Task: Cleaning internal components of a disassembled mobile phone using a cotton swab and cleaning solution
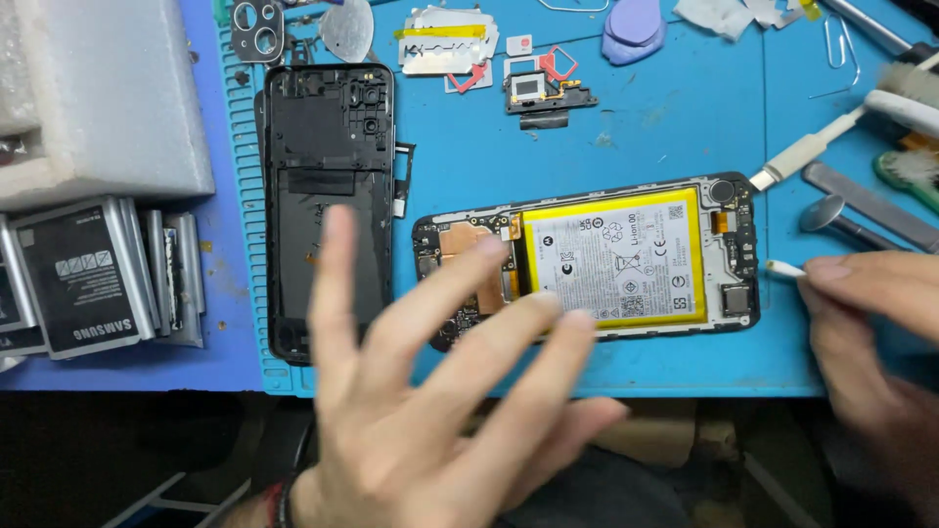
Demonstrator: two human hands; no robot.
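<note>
We have the opened black smartphone with its yellow-bordered white battery [587,259] lying flat on the blue work mat [665,127], its long axis running left to right across our view. Our left hand [430,391] hovers above the near-left end of the phone with the fingers spread wide and holding nothing; its fingertips hang over the copper-coloured shield [469,244] and the left edge of the battery, though motion blur keeps us from saying whether they touch. Our right hand [871,313] sits just off the phone's right end, thumb and forefinger pinched together on a small white stick-like tool [782,268] whose tip points left toward the phone's right short edge, near but not touching it. So the phone lies directly left of the right-hand grip and just beyond the left fingertips; each hand is close to its own end. Left of our left hand lies the detached black plastic back frame [328,205], upright in view and at right angles to the phone, with a narrow strip of mat between them. Beyond the phone, farther from us, sit a small black camera module bracket [543,93] and scattered metal shields, well apart. Up and right of the right-hand grip lie a white-handled tool [817,147] and grey metal spudgers [861,205], crowding that side. The mat's near edge runs just below the phone, leaving little room toward us.
</note>
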